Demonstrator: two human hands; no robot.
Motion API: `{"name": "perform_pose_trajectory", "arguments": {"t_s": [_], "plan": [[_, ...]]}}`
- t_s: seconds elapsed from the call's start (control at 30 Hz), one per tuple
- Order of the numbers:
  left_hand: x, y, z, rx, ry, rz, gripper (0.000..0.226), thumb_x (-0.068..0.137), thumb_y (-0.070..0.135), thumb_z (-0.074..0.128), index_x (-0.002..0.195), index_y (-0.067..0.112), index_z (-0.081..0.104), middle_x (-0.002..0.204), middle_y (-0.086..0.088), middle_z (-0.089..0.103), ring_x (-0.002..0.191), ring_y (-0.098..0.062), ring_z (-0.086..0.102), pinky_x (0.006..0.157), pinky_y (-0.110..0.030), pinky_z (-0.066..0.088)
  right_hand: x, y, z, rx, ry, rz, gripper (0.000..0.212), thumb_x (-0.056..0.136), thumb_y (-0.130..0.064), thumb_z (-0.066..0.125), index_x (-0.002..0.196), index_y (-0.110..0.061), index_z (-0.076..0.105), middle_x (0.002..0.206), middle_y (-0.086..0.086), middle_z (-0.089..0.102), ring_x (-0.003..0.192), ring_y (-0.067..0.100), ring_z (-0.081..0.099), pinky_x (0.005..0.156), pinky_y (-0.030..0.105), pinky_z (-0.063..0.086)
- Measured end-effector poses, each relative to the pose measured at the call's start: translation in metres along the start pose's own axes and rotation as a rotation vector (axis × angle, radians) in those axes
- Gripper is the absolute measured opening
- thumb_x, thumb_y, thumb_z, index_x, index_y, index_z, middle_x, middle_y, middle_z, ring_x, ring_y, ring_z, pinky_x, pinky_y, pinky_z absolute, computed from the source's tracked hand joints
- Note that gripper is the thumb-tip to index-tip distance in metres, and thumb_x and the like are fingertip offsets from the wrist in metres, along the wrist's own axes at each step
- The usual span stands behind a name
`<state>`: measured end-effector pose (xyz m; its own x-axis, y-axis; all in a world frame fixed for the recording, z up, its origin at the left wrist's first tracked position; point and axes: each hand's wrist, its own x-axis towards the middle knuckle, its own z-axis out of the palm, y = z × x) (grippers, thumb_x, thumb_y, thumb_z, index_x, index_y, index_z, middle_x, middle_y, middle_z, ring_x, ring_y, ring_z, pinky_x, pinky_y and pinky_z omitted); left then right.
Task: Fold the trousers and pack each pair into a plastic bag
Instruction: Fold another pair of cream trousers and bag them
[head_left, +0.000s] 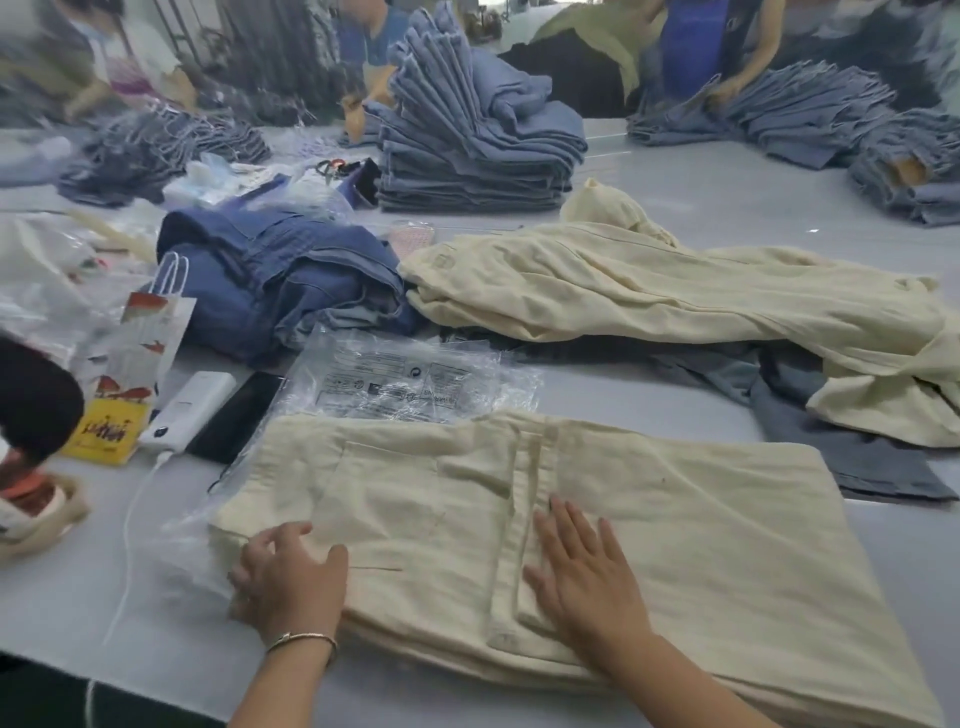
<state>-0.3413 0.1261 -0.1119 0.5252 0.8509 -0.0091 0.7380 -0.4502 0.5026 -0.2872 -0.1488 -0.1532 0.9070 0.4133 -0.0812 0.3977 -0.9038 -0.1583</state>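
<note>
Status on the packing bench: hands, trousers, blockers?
Left hand grips folded cream trousers at left edge; right hand flat on top. Plastic bag lies behind, not yet used. No blockers.

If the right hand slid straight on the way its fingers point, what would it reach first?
The right hand lies flat on the folded cream trousers, fingers pointing up-left. It would likely cross their belt loop, then reach the plastic bags.
</note>
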Motion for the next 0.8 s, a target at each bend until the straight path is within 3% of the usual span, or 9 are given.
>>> {"name": "perform_pose_trajectory", "arguments": {"t_s": [0.1, 0.2, 0.3, 0.37, 0.43, 0.53, 0.67, 0.8], "plan": [[0.023, -0.024, -0.015, -0.143, 0.039, -0.181, 0.053, 0.072, 0.021, 0.076, 0.118, 0.012, 0.051, 0.139, -0.019, 0.034, 0.120, -0.042, 0.036, 0.099, -0.053, 0.038, 0.001, -0.001, 0.001, -0.037, 0.021, 0.004, 0.070, 0.090, -0.060, 0.000, 0.151, -0.027, -0.013, 0.156, -0.007, -0.022, 0.136, 0.012, -0.030, 0.107, 0.033, -0.029], [0.036, -0.030, -0.019, -0.238, 0.054, -0.231, 0.061, 0.073, 0.021, 0.078, 0.121, 0.006, 0.043, 0.125, -0.026, 0.049, 0.114, -0.044, 0.046, 0.096, -0.052, 0.039, 0.000, -0.003, 0.001, -0.062, 0.017, 0.015, 0.066, 0.093, -0.059, -0.001, 0.147, -0.027, -0.021, 0.154, -0.009, -0.026, 0.135, 0.008, -0.031, 0.108, 0.033, -0.028], [0.047, -0.030, -0.020, -0.210, 0.032, -0.251, 0.047, 0.075, 0.034, 0.077, 0.100, 0.012, 0.044, 0.110, -0.017, 0.061, 0.104, -0.040, 0.056, 0.093, -0.050, 0.035, -0.001, -0.004, -0.001, -0.056, 0.020, 0.023, 0.064, 0.096, -0.057, 0.005, 0.146, -0.028, -0.023, 0.154, -0.009, -0.027, 0.135, 0.005, -0.030, 0.110, 0.033, -0.024], [0.055, -0.030, -0.021, -0.163, 0.005, -0.282, 0.046, 0.073, 0.043, 0.077, 0.095, 0.011, 0.051, 0.112, -0.018, 0.058, 0.103, -0.039, 0.055, 0.093, -0.049, 0.037, -0.001, -0.004, -0.002, -0.044, 0.017, 0.031, 0.064, 0.096, -0.057, 0.007, 0.148, -0.030, -0.020, 0.155, -0.010, -0.025, 0.136, 0.003, -0.028, 0.112, 0.034, -0.020], [0.060, -0.031, -0.021, -0.024, 0.049, -0.260, 0.056, 0.071, 0.050, 0.076, 0.102, 0.008, 0.055, 0.119, -0.021, 0.050, 0.108, -0.039, 0.048, 0.093, -0.048, 0.038, 0.000, -0.003, -0.002, -0.037, 0.007, 0.034, 0.065, 0.096, -0.058, 0.009, 0.149, -0.031, -0.017, 0.157, -0.010, -0.022, 0.140, 0.004, -0.023, 0.114, 0.034, -0.017], [0.066, -0.030, -0.022, 0.173, 0.123, -0.134, 0.068, 0.072, 0.059, 0.070, 0.111, 0.005, 0.058, 0.123, -0.019, 0.046, 0.112, -0.036, 0.043, 0.093, -0.046, 0.038, 0.000, -0.005, -0.002, -0.044, 0.010, 0.029, 0.070, 0.085, -0.061, -0.011, 0.148, -0.032, -0.020, 0.155, -0.011, -0.024, 0.145, 0.007, -0.015, 0.114, 0.033, -0.016], [0.080, -0.034, -0.026, 0.270, -0.058, -0.173, 0.074, 0.070, 0.073, 0.060, 0.111, 0.011, 0.061, 0.123, -0.012, 0.051, 0.114, -0.032, 0.043, 0.096, -0.043, 0.035, -0.001, -0.006, -0.004, -0.040, -0.002, 0.024, 0.082, 0.074, -0.059, -0.021, 0.151, -0.031, -0.013, 0.157, -0.009, -0.019, 0.145, 0.007, -0.016, 0.114, 0.034, -0.017], [0.090, -0.029, -0.036, 0.259, -0.200, -0.222, 0.062, 0.070, 0.065, 0.062, 0.107, 0.016, 0.064, 0.123, -0.012, 0.048, 0.114, -0.032, 0.038, 0.099, -0.042, 0.033, -0.002, -0.007, -0.007, -0.052, 0.007, 0.030, 0.068, 0.089, -0.059, -0.007, 0.151, -0.030, -0.013, 0.158, -0.008, -0.019, 0.147, 0.009, -0.014, 0.115, 0.035, -0.016]]}}
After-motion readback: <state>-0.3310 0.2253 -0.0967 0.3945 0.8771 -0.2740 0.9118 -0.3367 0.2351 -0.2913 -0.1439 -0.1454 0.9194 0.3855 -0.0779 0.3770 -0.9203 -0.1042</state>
